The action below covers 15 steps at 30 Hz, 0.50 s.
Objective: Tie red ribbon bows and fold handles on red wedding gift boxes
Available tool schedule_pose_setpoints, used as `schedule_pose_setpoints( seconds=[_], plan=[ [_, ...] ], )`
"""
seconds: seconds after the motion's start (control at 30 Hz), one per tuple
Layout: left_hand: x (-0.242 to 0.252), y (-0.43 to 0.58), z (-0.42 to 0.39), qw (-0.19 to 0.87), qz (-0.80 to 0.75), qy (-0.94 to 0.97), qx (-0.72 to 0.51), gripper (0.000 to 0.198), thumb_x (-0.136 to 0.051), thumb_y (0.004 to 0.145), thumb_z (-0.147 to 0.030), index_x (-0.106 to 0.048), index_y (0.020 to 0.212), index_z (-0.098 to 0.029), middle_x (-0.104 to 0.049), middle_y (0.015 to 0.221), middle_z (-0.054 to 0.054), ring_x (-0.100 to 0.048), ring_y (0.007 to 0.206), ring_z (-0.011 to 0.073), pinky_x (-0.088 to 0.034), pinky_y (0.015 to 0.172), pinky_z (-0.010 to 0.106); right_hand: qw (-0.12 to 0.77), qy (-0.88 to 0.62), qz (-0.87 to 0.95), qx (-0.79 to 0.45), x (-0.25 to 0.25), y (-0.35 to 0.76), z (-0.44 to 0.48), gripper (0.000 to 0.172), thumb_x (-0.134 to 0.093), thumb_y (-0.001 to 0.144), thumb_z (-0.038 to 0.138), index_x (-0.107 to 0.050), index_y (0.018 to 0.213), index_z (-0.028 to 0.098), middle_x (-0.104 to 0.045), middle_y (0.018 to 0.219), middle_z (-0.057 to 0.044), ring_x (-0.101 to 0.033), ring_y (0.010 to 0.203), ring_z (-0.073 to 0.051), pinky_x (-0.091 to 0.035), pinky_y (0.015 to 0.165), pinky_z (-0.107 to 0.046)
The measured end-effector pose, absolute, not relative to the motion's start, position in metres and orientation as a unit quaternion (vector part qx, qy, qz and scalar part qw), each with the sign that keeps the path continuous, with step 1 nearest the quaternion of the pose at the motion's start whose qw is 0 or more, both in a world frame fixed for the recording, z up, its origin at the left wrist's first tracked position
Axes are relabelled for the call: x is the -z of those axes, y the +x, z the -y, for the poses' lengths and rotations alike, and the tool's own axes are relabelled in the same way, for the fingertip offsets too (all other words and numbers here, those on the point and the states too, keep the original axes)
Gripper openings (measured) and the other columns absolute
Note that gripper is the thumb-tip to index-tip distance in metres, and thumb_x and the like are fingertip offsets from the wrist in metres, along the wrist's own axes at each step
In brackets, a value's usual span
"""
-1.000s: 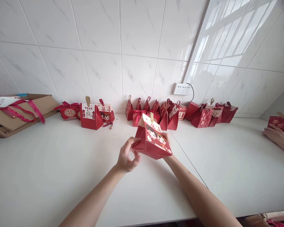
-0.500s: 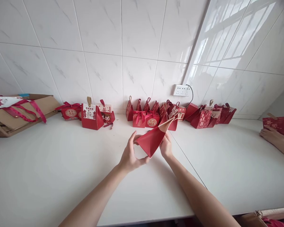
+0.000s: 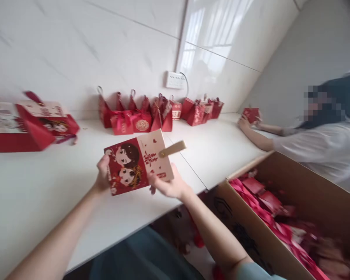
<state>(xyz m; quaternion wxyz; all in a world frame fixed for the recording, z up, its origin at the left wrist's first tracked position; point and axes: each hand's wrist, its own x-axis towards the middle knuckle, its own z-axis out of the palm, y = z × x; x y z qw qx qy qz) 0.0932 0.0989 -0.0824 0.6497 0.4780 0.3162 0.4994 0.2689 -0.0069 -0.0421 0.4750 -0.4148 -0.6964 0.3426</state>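
Between my two hands, above the white table (image 3: 84, 217), is a red and cream gift box (image 3: 125, 167) with two cartoon faces on its front and a tan strap at its cream top. My left hand (image 3: 102, 175) grips the box's lower left edge, its fingers partly hidden behind it. My right hand (image 3: 170, 184) clasps the cream end, thumb on the front and fingers behind. The box is tilted, with its strap end pointing right.
Red gift boxes (image 3: 141, 124) stand along the tiled wall, with larger-looking ones (image 3: 46, 120) at left. A cardboard carton (image 3: 251, 221) of red boxes and ribbons is at lower right. A co-worker (image 3: 315, 136) at right holds another red box (image 3: 251, 114). A power strip (image 3: 175, 80) is on the wall.
My view has swung to the right, bringing the carton and co-worker into sight. The box has turned so its printed face shows; both hands still hold it.
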Motion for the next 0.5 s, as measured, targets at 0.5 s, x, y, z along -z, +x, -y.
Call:
schedule_pose_setpoints(
  seconds=[0.5],
  plan=[
    [0.085,0.102,-0.101,0.348,-0.505,0.756,-0.228,0.043,-0.04,0.072,-0.055,-0.064,0.085,-0.022,-0.066,0.07,-0.001,-0.057,0.063,0.0144,-0.046,0.058,0.021,0.414,-0.832,0.314,0.195,-0.01,0.428,0.201,0.027,-0.06,0.075,0.041,-0.062,0.068,0.015,-0.061,0.052,-0.005,-0.056,0.048,-0.019,-0.041,0.043,-0.025]
  ],
)
